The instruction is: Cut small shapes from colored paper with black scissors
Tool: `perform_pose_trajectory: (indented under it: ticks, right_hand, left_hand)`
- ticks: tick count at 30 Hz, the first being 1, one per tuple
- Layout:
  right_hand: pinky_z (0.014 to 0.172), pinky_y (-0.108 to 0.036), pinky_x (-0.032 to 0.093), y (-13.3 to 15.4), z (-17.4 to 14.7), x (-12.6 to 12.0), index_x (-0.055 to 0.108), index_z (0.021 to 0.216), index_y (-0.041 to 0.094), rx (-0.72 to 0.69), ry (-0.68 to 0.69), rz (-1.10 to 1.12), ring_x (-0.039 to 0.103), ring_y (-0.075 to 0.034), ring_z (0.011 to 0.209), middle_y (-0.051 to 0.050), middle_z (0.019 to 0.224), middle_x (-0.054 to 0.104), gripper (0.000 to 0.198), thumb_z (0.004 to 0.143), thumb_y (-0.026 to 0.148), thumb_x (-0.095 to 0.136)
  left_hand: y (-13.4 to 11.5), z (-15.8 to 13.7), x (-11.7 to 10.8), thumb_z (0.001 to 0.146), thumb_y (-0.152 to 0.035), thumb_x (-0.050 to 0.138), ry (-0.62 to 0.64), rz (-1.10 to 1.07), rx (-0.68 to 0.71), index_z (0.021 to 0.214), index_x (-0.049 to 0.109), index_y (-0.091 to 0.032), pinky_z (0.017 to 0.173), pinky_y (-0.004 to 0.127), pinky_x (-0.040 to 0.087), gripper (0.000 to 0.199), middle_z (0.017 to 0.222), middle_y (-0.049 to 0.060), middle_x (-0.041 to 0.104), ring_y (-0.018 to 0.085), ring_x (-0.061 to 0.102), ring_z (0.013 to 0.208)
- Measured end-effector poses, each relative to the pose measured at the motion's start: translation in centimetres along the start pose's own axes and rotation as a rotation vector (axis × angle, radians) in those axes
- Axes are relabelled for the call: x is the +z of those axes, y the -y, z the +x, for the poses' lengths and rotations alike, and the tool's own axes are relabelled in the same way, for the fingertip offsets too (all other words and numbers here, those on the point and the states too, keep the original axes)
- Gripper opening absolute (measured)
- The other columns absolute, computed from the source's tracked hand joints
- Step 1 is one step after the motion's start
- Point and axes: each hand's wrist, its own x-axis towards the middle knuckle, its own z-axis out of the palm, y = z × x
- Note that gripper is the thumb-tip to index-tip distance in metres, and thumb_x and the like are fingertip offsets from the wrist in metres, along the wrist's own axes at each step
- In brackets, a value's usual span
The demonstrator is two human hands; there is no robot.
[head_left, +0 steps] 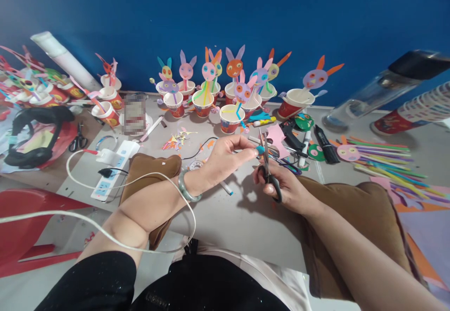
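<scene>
My left hand (228,158), with a jade-coloured bangle at the wrist, pinches a small piece of blue paper (260,150) between thumb and fingertips. In my right hand (281,182) is a pair of scissors (270,175) with black handles, fingers through the loops. The blades point up and away from me, right beside the blue piece. Whether they touch the paper I cannot tell. Just beyond both hands lie a pink paper scrap (276,138) and several pens and tools.
Paper cups with rabbit-faced figures (209,72) line the blue wall. Paper scraps (177,140) lie left of centre. A power strip (114,172) and white cable are on the left. Brown cushions (351,226) sit under both arms. Coloured strips (390,161) and a clear bottle (369,100) are on the right.
</scene>
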Motion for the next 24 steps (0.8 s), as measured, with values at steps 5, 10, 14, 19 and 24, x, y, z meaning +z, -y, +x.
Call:
perform_pose_trajectory:
  ticks: [5, 10, 14, 19, 24]
  right_hand:
    - [0.072, -0.034, 0.04, -0.06, 0.09, 0.02, 0.053, 0.064, 0.022, 0.019, 0.001, -0.015, 0.052, -0.021, 0.072, -0.005, 0.069, 0.062, 0.067, 0.077, 0.087, 0.046]
    - [0.074, -0.036, 0.041, -0.32, 0.04, 0.13, 0.053, 0.064, 0.022, 0.024, -0.009, -0.022, 0.052, -0.022, 0.073, -0.006, 0.069, 0.063, 0.067, 0.077, 0.087, 0.046]
    - [0.075, -0.036, 0.041, -0.54, 0.04, 0.26, 0.052, 0.062, 0.022, 0.022, -0.028, -0.014, 0.053, -0.022, 0.073, -0.006, 0.069, 0.063, 0.067, 0.077, 0.087, 0.047]
    - [0.076, -0.036, 0.041, -0.6, 0.09, 0.28, 0.051, 0.061, 0.022, 0.029, -0.027, -0.006, 0.054, -0.023, 0.075, -0.006, 0.068, 0.063, 0.066, 0.077, 0.086, 0.048]
    - [0.077, -0.036, 0.042, -1.01, -0.03, 0.24, 0.052, 0.061, 0.022, 0.045, -0.031, -0.012, 0.054, -0.023, 0.076, -0.006, 0.068, 0.063, 0.066, 0.077, 0.086, 0.048]
  left_hand:
    - [0.2, 0.06, -0.12, 0.075, -0.025, 0.069, 0.009, 0.012, 0.003, 0.077, 0.066, -0.016, 0.08, 0.027, 0.047, 0.01, 0.084, 0.002, 0.07, 0.01, 0.06, 0.077]
    - [0.28, 0.01, -0.18, 0.075, -0.026, 0.069, 0.009, 0.022, -0.002, 0.077, 0.066, -0.016, 0.078, 0.026, 0.046, 0.01, 0.083, 0.002, 0.069, 0.01, 0.06, 0.079]
    - [0.27, 0.01, -0.14, 0.075, -0.026, 0.07, 0.008, 0.021, 0.0, 0.077, 0.066, -0.016, 0.076, 0.026, 0.045, 0.011, 0.08, 0.002, 0.068, 0.01, 0.058, 0.077]
    - [0.22, 0.03, -0.14, 0.075, -0.027, 0.07, 0.007, 0.021, -0.011, 0.076, 0.065, -0.016, 0.078, 0.026, 0.046, 0.012, 0.081, 0.002, 0.068, 0.01, 0.059, 0.078]
    - [0.2, 0.05, -0.22, 0.076, -0.026, 0.07, 0.005, 0.02, -0.013, 0.076, 0.065, -0.016, 0.074, 0.025, 0.045, 0.012, 0.082, 0.002, 0.068, 0.009, 0.057, 0.075]
